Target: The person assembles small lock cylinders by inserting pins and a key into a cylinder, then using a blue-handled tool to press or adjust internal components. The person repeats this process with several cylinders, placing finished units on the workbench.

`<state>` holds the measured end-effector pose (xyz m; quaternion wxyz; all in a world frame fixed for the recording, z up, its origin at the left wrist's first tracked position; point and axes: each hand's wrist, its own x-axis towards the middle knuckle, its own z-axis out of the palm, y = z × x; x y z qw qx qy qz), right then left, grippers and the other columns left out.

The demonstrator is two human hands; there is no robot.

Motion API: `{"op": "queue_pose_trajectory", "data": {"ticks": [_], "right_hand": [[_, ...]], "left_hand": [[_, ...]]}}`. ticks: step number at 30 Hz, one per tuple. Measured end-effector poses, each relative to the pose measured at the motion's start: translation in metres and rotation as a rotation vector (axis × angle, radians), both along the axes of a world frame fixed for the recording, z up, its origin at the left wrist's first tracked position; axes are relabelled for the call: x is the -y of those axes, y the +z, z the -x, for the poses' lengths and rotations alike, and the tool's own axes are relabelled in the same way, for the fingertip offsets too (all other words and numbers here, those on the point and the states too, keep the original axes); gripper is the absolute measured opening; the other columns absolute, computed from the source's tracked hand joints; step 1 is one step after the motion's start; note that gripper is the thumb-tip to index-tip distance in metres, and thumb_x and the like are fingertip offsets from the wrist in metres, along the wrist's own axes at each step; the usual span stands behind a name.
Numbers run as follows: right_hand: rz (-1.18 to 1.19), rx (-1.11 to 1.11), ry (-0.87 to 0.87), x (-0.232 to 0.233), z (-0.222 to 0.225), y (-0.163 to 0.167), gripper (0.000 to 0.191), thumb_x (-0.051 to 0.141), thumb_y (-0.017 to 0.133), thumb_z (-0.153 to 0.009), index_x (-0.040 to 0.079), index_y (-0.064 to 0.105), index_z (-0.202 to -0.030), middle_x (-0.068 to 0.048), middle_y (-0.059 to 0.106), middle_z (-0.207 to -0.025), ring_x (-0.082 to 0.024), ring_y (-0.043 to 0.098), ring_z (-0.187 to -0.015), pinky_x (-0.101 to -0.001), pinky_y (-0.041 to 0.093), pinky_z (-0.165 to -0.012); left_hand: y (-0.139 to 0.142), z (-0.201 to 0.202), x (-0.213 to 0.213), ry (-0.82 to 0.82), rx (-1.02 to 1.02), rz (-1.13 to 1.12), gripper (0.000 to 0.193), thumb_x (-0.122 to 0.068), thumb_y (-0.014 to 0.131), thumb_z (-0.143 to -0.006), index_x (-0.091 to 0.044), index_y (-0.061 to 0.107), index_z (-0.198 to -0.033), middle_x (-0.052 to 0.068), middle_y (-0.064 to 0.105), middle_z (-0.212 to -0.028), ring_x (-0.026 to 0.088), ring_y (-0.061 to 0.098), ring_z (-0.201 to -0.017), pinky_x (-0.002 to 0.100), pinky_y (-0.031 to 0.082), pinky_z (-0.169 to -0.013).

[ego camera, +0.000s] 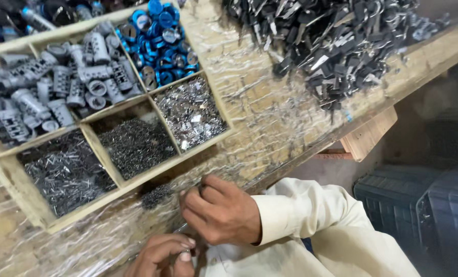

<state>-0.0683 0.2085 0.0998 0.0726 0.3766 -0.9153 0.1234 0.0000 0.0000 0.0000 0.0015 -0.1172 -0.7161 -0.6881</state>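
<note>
hands [198, 231] pinching small part | divided tray [100, 149] beside | black parts pile [336, 46] beyond

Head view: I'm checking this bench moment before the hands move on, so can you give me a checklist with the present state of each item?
1. Both hands in view: ok. The right hand and left hand are together at the bench edge.
2. What the hands hold: cannot tell. The fingers are curled around something too small to make out.
3. Wooden tray sorted: ok. Grey cylinders, blue caps, shiny flat bits and small dark pins each lie in their own compartment.
4. Loose parts outside the tray: not ok. A little heap of pins lies on the bench beside the right hand.
5. Dark metal pile: ok, apart from the hands.
</note>
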Motion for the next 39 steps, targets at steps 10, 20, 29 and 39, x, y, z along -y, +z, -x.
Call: {"op": "queue_pose_trajectory", "data": {"ticks": [10,20,29,39], "right_hand": [[0.025,0.227,0.054,-0.006,0.015,-0.004,0.032,0.021,0.066,-0.082,0.002,0.053,-0.104,-0.012,0.054,-0.101,-0.024,0.054,-0.079,-0.0402,0.044,-0.082],[-0.013,0.413,0.136,-0.011,0.031,-0.019,0.027,0.018,0.066,-0.084,0.006,0.051,-0.104,-0.011,0.055,-0.094,-0.029,0.057,-0.078,-0.0434,0.043,-0.077],[0.62,0.713,-0.116,-0.015,0.009,0.026,0.02,-0.011,0.058,-0.095,-0.001,0.054,-0.111,-0.017,0.068,-0.106,-0.028,0.072,-0.1,-0.0418,0.058,-0.09],[0.709,0.159,-0.342,0.03,-0.04,-0.009,0.017,-0.016,0.063,-0.088,-0.008,0.054,-0.101,-0.025,0.066,-0.1,-0.032,0.071,-0.099,-0.0566,0.056,-0.107]], "left_hand": [[-0.032,-0.018,0.002,0.035,0.175,-0.145,0.009,-0.002,0.066,-0.093,-0.001,0.059,-0.098,0.016,0.071,-0.092,0.017,0.076,-0.078,0.032,0.069,-0.071],[0.041,0.014,-0.007,0.019,0.202,-0.075,0.007,-0.002,0.066,-0.09,0.002,0.068,-0.095,0.015,0.074,-0.09,0.015,0.075,-0.075,0.027,0.063,-0.068],[0.068,0.022,-0.009,-0.013,0.391,-0.466,0.01,-0.007,0.062,-0.104,0.003,0.063,-0.106,0.01,0.068,-0.103,0.012,0.068,-0.086,0.028,0.059,-0.078],[0.061,0.015,-0.029,-0.079,0.562,-0.673,0.012,-0.008,0.059,-0.108,0.004,0.059,-0.11,0.009,0.061,-0.11,0.009,0.063,-0.092,0.026,0.055,-0.084]]}}
